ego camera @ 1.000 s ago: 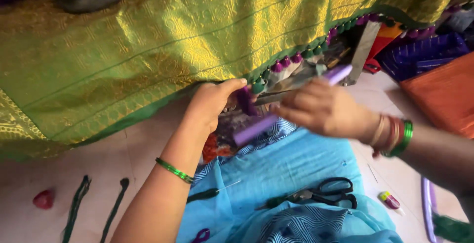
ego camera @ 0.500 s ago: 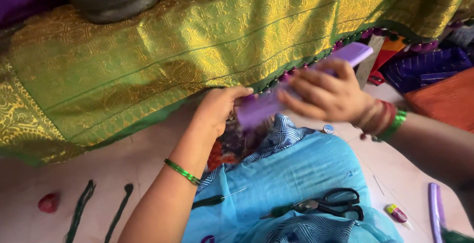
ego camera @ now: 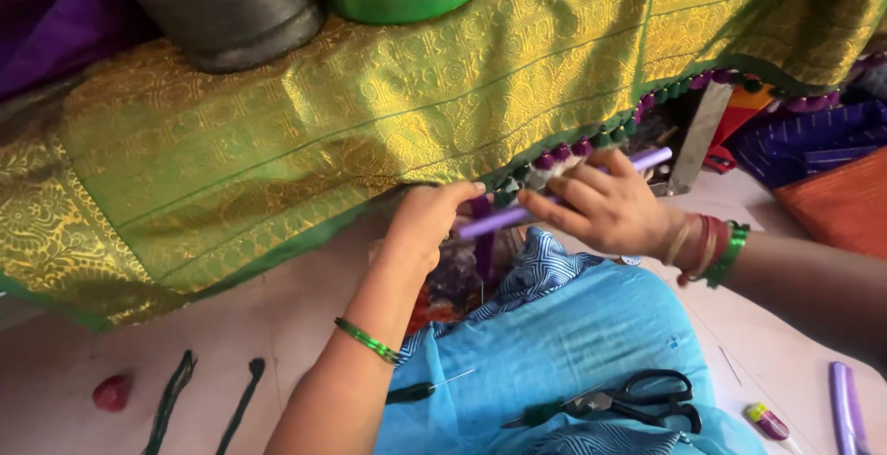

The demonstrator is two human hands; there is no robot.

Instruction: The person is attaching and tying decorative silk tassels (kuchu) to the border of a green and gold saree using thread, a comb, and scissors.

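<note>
A green and gold patterned cloth [ego camera: 370, 132] hangs across the view, its lower edge trimmed with small purple and green tassel balls [ego camera: 591, 144]. My left hand [ego camera: 430, 219] pinches that edge near the tassels and the near end of a purple stick [ego camera: 490, 222]. My right hand [ego camera: 605, 206] grips the same purple stick further along, holding it level just under the cloth's edge. Both wrists wear bangles. What the fingers hold beside the stick is hidden.
On my blue-clad lap [ego camera: 564, 353] lie black scissors [ego camera: 647, 398] and a green-handled needle tool [ego camera: 416, 390]. Two dark green thread bundles [ego camera: 171, 398] and a red lump [ego camera: 112, 392] lie on the floor at left. Another purple stick [ego camera: 845, 404] lies at right. Folded fabrics [ego camera: 832, 201] are stacked at far right.
Both hands have settled at the cloth's tasselled edge. The purple stick, earlier raised and tilted in my right hand, is now lower and level, with my left hand at its near end.
</note>
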